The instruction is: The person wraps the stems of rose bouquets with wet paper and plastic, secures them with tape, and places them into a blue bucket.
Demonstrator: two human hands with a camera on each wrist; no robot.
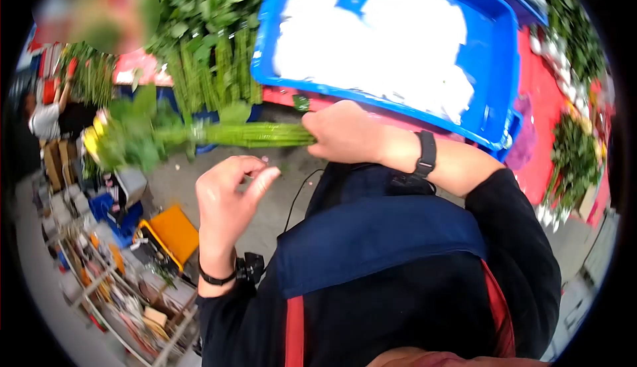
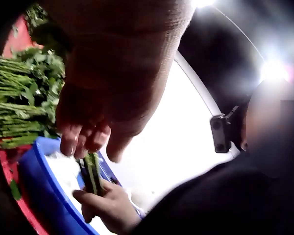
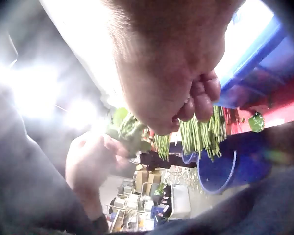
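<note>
A bunch of yellow flowers point(image 1: 245, 135) lies sideways in the air, its blurred blooms and leaves at the left of the head view. My right hand point(image 1: 345, 131) grips the cut ends of its green stems. Just below the stems, my left hand point(image 1: 229, 198) is held apart from them, fingers loosely bent, thumb extended and nothing between them. The left wrist view shows the left hand point(image 2: 112, 93) large in front, with the right hand point(image 2: 110, 205) around the stem ends beyond it. In the right wrist view, the right hand's fingers point(image 3: 203, 100) are curled.
A blue tray point(image 1: 259, 55) of white material stands on the red-covered table point(image 1: 531, 188). Leafy stem bundles point(image 1: 212, 62) lie left of it, over a blue bucket point(image 3: 218, 171). More flowers point(image 1: 574, 148) are at right. A yellow crate point(image 1: 176, 231) and cluttered shelving stand lower left; another person point(image 1: 46, 121) is beyond.
</note>
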